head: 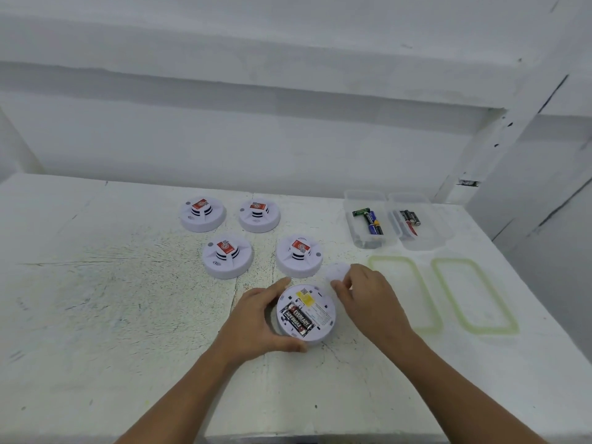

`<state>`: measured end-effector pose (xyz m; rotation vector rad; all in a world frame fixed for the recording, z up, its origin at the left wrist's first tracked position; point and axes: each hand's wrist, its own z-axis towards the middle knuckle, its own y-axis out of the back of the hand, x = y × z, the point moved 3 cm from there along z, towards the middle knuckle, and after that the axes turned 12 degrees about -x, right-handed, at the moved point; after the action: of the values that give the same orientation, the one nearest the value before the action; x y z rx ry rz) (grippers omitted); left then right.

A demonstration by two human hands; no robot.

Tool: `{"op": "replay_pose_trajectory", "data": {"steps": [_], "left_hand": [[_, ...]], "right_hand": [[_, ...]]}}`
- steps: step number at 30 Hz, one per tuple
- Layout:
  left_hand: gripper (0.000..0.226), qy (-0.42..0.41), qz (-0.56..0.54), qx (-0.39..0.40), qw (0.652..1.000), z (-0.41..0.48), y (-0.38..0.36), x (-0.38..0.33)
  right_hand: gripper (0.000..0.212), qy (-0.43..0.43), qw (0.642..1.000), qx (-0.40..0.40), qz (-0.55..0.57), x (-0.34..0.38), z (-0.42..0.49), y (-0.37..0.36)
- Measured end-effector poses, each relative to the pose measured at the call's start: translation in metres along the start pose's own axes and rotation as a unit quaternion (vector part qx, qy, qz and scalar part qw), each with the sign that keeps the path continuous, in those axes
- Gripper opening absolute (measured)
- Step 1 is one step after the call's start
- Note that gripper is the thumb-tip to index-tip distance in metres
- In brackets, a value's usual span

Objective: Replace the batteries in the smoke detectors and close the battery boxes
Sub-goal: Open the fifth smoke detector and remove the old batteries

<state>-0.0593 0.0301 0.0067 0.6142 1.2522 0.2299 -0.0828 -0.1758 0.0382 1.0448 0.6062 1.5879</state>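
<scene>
- The white scuffed table [128,315] carries everything, with the work at its near middle.
- Two clear plastic boxes [365,195] [429,238] stand open at the far right, each with loose batteries inside. Their two clear green-rimmed lids [403,293] [474,296] lie flat just in front of them.
- Four white round smoke detectors [201,214] [259,216] [228,256] [299,254] sit face up in two rows beyond the hands.
- The upturned white round smoke detector [306,314] lies nearest the person, between both hands, with its battery bay uncovered.
- The left hand [253,322] wraps the detector's left side, fingers on the far rim and thumb on the near rim, steadying it.
- The right hand [368,299] is narrowly closed, its curled fingertips pinching the near edge of the small white round plastic cover [338,272]. I cannot tell whether the cover is lifted or resting on the table.
- The cover sits just beyond and to the right of the open bay, near the closest face-up detector.
- Two black-and-red cylindrical batteries [298,318] lie side by side in the bay, their long axis running from far left to near right.
- They lie near and to the left of the right hand, which is probably the one to reach them, since the left is occupied.
</scene>
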Motion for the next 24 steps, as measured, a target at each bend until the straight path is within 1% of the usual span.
{"op": "replay_pose_trajectory", "data": {"steps": [1, 2, 5, 7, 10, 14, 17, 20, 24], "left_hand": [[0.102, -0.007, -0.005, 0.002, 1.0, 0.0, 0.001, -0.001], [0.102, -0.019, -0.013, 0.004, 1.0, 0.0, 0.001, -0.003], [0.084, -0.037, -0.038, -0.003, 0.999, -0.001, 0.004, -0.009], [0.079, -0.038, -0.042, -0.011, 0.998, -0.001, 0.005, -0.005], [0.081, -0.03, -0.041, -0.018, 0.999, -0.001, 0.005, 0.002], [0.086, -0.029, -0.036, -0.009, 0.999, 0.0, 0.002, 0.006], [0.097, -0.046, -0.017, -0.008, 0.999, 0.001, 0.001, 0.008], [0.091, -0.056, -0.01, -0.011, 0.998, 0.002, 0.001, 0.009], [0.087, -0.061, -0.006, -0.018, 0.998, 0.004, 0.003, 0.005]], "right_hand": [[0.03, -0.023, 1.0, 0.006, -0.007, 0.0, 0.001, -0.002], [0.032, -0.035, 0.999, 0.01, -0.018, 0.0, 0.001, -0.004], [0.034, -0.052, 0.997, 0.026, -0.049, 0.001, 0.005, -0.01], [0.034, -0.055, 0.995, 0.039, -0.068, 0.004, 0.007, -0.013], [0.034, -0.056, 0.991, 0.066, -0.097, 0.01, 0.008, -0.017], [0.029, -0.045, 0.986, 0.084, -0.14, 0.015, 0.007, -0.022], [0.022, 0.002, 0.985, 0.047, -0.167, 0.019, 0.003, -0.025], [0.032, 0.031, 0.982, 0.027, -0.186, 0.017, 0.0, -0.031], [0.029, 0.036, 0.983, 0.02, -0.18, 0.012, -0.001, -0.036]]}}
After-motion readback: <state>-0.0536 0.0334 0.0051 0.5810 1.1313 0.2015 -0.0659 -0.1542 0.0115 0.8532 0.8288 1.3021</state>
